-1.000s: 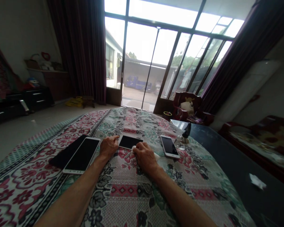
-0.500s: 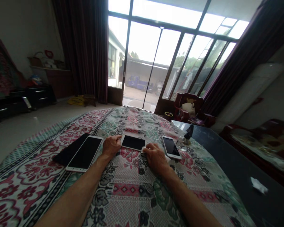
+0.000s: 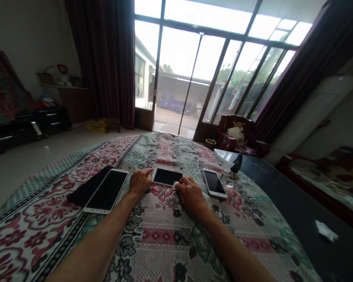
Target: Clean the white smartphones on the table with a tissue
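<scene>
A small white phone with a dark screen (image 3: 167, 176) lies in the middle of a flowered cloth (image 3: 164, 239). My left hand (image 3: 139, 183) pinches the phone's left edge, fingers curled. My right hand (image 3: 190, 196) is closed on a small white wipe (image 3: 175, 185) at the phone's near right corner. To the left lie a large white phone (image 3: 107, 190) and a black phone (image 3: 86, 191) side by side. Another white phone (image 3: 214, 182) rests to the right.
A dark glossy table (image 3: 297, 219) adjoins the cloth on the right, with a crumpled white scrap (image 3: 326, 230) on it. A small dark figure (image 3: 234, 166) stands by the right phone. Glass doors, curtains, a red chair and a low cabinet lie beyond.
My right hand slid right along the phone's near edge, then back a little to the left with the wipe. My left hand has kept its hold. The view shifted slightly.
</scene>
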The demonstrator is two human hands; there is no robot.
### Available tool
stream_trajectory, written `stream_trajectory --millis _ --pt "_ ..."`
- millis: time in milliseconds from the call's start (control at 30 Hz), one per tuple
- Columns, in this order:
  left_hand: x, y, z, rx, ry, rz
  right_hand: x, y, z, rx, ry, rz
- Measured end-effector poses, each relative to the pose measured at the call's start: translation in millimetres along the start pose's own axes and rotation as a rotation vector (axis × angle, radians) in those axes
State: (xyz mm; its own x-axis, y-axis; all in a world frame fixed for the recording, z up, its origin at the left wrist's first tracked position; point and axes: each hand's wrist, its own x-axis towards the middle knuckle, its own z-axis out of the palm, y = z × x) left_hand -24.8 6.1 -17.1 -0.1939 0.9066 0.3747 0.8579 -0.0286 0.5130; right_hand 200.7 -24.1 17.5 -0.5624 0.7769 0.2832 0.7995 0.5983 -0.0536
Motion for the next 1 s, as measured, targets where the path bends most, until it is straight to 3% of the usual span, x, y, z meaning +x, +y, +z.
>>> stream_trajectory --millis 200,700,1000 --pt "0.7 0.0 -0.3 -0.015 -0.009 -0.035 1.0 -1.3 2.8 -0.007 0.02 -0.016" --pt "0.9 -2.6 2.3 -0.039 0.001 0.002 51.0 -44.5 26.2 -0.03 0.016 -0.132" --pt "-0.5 1.6 -2.5 -0.055 -0.017 -0.027 25.5 -20.5 10.2 0.005 -0.022 -0.073"
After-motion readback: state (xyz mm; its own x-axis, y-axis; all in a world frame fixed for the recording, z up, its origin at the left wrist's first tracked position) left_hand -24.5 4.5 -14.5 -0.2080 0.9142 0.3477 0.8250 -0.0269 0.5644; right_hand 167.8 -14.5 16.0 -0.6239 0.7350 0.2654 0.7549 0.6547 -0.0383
